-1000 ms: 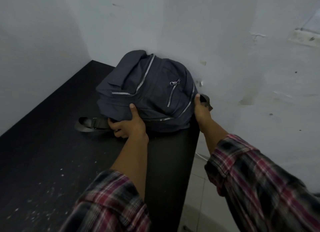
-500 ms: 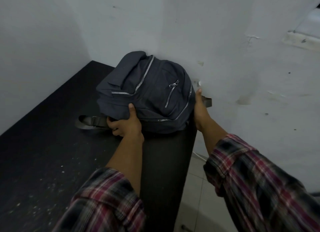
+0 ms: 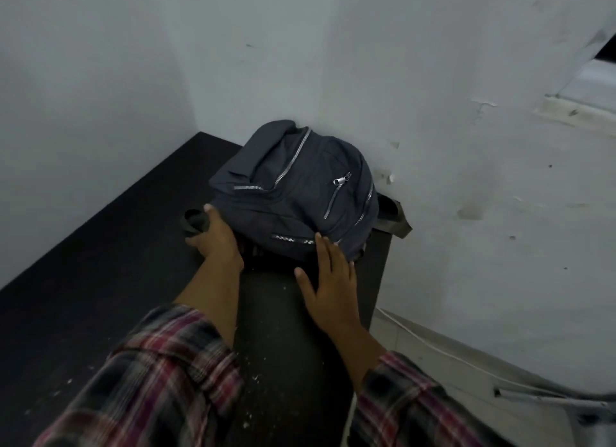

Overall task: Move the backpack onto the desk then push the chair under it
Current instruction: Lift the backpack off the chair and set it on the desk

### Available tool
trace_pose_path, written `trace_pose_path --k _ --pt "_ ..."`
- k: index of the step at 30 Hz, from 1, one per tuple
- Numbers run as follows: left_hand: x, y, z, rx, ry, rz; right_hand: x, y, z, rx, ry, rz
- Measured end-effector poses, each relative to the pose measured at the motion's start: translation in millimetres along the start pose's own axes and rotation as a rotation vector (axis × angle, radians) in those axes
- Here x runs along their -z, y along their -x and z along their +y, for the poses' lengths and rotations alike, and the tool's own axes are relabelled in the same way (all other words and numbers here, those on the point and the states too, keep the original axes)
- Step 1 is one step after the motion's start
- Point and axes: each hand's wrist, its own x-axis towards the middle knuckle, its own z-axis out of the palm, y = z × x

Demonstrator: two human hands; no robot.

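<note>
the dark grey backpack [image 3: 293,193] lies on the black desk [image 3: 100,280], pushed into the far right corner against the white wall [image 3: 466,213]. its long axis runs from the near edge, where both hands meet it, away toward the wall, with the folded top flap at the far end and the front pockets and silver zippers facing up. one zipper pull [image 3: 340,181] shows above the right hand.

the left hand [image 3: 216,243] is at the bag's near left corner, thumb up along the side fabric; its fingers curl underneath and out of sight, so whether they pinch anything cannot be told. just beyond that thumb a dark strap loop [image 3: 195,221] sticks out, its shape hard to make out against the desk. the right hand [image 3: 328,280] lies flat, fingers spread and relaxed, fingertips touching the bag's near right edge just under a zipper, palm over the desk, grasping nothing. past the right hand, at the bag's far right side, another strap [image 3: 396,218] hangs over the desk edge by the wall.

both forearms reach forward out of rolled plaid sleeves [image 3: 160,380], which are cut off by the bottom edge. the bag's underside is in shadow. at the lower right, a pale curved piece with a metal bar [image 3: 550,398] is blurred and cut off; it may be the chair, but i cannot tell.
</note>
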Motion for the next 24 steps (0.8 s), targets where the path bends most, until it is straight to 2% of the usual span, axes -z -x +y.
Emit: trace_pose_path --k 5,11,18,24 --pt "-7.3 -17.6 0.8 -0.098 -0.118 -0.165 -3.0 -1.2 8.0 0.026 0.033 -0.067" --pt "-0.1 -19.9 0.4 -0.218 -0.699 -0.066 1.8 -9.1 11.0 0.027 -0.020 -0.147" --pt "2.0 31.7 -20.8 -0.360 -0.765 -0.016 27.8 0.0 14.7 -0.035 0.074 -0.093" --pt "20.0 83.6 -52.0 -0.544 -0.918 -0.097 61.6 22.5 21.7 -0.078 0.137 -0.097"
